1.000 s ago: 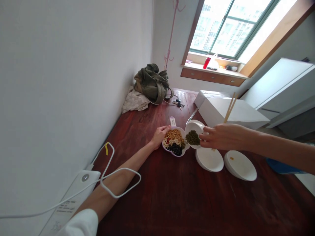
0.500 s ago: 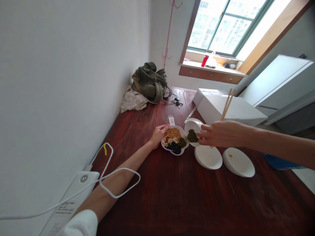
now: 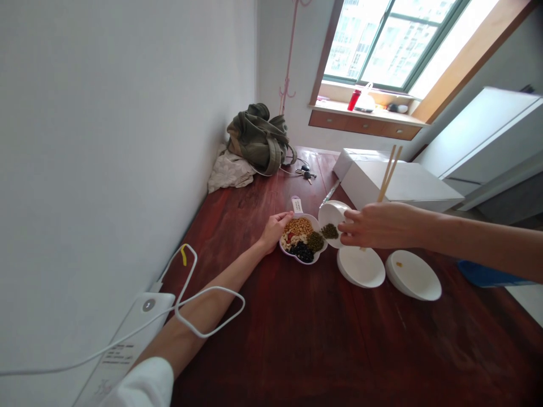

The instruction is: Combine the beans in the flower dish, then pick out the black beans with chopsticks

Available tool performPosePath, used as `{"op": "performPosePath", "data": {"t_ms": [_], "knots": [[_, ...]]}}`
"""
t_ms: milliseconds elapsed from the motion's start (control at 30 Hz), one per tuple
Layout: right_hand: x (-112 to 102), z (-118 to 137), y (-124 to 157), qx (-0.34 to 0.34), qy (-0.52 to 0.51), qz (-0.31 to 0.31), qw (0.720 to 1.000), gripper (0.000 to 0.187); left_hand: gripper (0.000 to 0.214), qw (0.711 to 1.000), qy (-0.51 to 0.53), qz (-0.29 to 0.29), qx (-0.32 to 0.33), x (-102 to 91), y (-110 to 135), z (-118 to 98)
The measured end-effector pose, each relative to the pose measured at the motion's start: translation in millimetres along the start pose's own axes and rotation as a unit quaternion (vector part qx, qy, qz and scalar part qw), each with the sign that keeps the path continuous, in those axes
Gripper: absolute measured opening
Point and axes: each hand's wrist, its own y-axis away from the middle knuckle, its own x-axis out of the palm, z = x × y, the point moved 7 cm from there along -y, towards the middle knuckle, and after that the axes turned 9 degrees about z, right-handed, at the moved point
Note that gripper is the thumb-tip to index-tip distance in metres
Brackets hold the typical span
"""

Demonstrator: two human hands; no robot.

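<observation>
My left hand [image 3: 275,230] grips the rim of a white flower-shaped divided dish [image 3: 302,262] with purple edging. Its compartments hold soybeans, pale slices with red bits, black beans and a mound of mung beans. My right hand [image 3: 379,226] holds a pair of wooden chopsticks [image 3: 385,175] and a small white bowl [image 3: 335,211]. That bowl tilts over the dish's right edge, with a little heap of mung beans [image 3: 330,230] lying low inside it. A white label tag [image 3: 297,205] stands up behind the dish.
Two white bowls [image 3: 360,267] [image 3: 412,276] sit just right of the dish on the dark red wooden table [image 3: 339,339]. Behind them lies a white box [image 3: 399,186]. Keys [image 3: 305,174] and a green bag [image 3: 258,141] are at the far end, beside the wall.
The small bowl now tilts further toward the dish. Fewer mung beans remain in it, and the dish's mung bean mound has grown. The camera view has shifted slightly.
</observation>
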Motion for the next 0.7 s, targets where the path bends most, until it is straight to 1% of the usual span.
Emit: {"op": "performPosePath", "data": {"t_ms": [67, 133, 267, 367, 533, 700], "knots": [[-3, 2, -2, -0.02, 0.001, 0.0, 1.0, 0.015, 0.052, 1.0, 0.0, 0.0, 0.001, 0.4, 0, 0], [-6, 2, -5, -0.022, 0.002, 0.006, 1.0, 0.015, 0.052, 1.0, 0.0, 0.001, 0.002, 0.9, 0, 0], [-6, 2, -12, -0.029, 0.011, 0.037, 0.999, 0.018, 0.052, 1.0, -0.002, -0.001, 0.004, 0.3, -1, 0], [-7, 4, -16, -0.042, 0.01, 0.053, 0.998, 0.014, 0.052, 1.0, -0.005, -0.007, 0.005, -1.6, -2, 1], [-16, 6, -24, -0.064, -0.001, 0.082, 0.995, 0.007, 0.052, 1.0, -0.004, -0.002, 0.004, -0.9, -2, 1], [-25, 9, -36, -0.088, -0.03, 0.105, 0.99, 0.01, 0.053, 1.0, -0.007, 0.0, 0.008, -0.3, -2, 0]]}}
